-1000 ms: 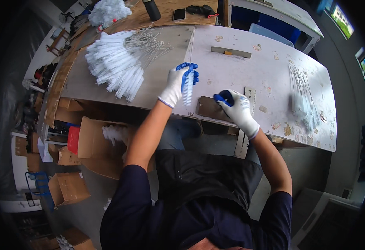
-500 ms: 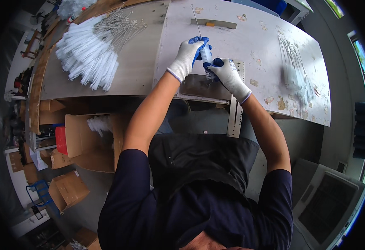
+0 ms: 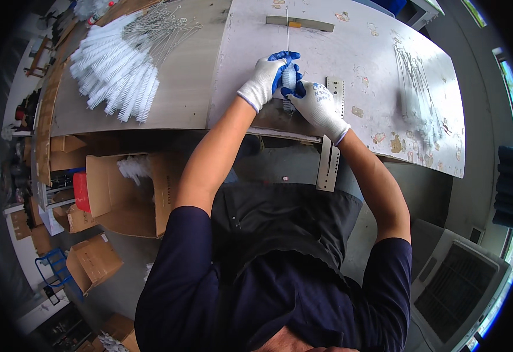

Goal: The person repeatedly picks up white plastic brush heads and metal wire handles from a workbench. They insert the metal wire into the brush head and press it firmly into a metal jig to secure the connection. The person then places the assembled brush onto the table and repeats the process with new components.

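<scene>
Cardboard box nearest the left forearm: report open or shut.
Open; no flap covers the cardboard box, and white bristly pieces show inside.

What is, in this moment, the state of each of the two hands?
Left hand: closed, holding the bristle brush near its wire stem.
Right hand: closed on the same brush, lower down.

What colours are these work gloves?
Left glove and right glove: white with blue fingers, shown best in the head view.

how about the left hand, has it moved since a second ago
Yes, rightward: the left hand, a second ago wholly left of the grey metal bar, now extends right of the bar's left end.
</scene>
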`<state>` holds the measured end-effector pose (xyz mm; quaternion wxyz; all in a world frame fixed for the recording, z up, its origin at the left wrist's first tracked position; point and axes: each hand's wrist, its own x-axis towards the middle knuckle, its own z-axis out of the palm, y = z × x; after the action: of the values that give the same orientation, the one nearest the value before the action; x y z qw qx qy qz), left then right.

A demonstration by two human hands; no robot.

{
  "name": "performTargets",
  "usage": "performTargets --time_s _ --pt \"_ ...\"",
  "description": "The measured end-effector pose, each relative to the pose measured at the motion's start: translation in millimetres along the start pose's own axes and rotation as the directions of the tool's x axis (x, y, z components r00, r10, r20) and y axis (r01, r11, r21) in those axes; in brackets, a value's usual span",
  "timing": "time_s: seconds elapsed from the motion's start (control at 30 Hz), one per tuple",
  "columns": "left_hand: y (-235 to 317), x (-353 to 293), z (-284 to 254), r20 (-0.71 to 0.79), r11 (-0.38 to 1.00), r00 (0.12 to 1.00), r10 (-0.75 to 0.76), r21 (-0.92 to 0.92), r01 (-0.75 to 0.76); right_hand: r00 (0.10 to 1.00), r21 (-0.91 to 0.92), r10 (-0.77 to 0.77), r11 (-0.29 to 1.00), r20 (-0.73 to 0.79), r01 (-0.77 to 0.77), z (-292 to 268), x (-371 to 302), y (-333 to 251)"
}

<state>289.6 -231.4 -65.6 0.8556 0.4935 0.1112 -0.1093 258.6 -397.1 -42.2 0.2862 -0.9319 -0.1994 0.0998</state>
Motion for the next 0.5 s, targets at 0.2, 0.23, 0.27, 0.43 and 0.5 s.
performTargets --time_s 0.2,0.23,0.27,0.43,0.5 --pt "-4 2 -5 0.039 0.999 0.999 -0.01 -0.033 0.011 0.908 -0.194 -0.39 0.913 -0.156 0.359 -25 -29 14" --pt "-5 3 -5 0.034 1.0 0.999 -0.008 -0.009 0.008 0.875 -0.241 -0.475 0.864 -0.094 0.443 -32 -33 15" --pt "-3 1 -3 0.028 1.0 1.0 -0.005 0.017 0.004 0.833 -0.279 -0.553 0.804 -0.029 0.524 -41 -37 14" --pt "-3 3 -1 0.01 0.998 0.999 -0.031 -0.049 0.031 0.642 -0.396 -0.717 0.525 0.271 0.753 -37 -20 23" --pt "-3 3 2 -0.025 0.999 0.999 -0.033 -0.018 0.032 0.622 -0.425 -0.715 0.479 0.318 0.768 -33 -4 25"
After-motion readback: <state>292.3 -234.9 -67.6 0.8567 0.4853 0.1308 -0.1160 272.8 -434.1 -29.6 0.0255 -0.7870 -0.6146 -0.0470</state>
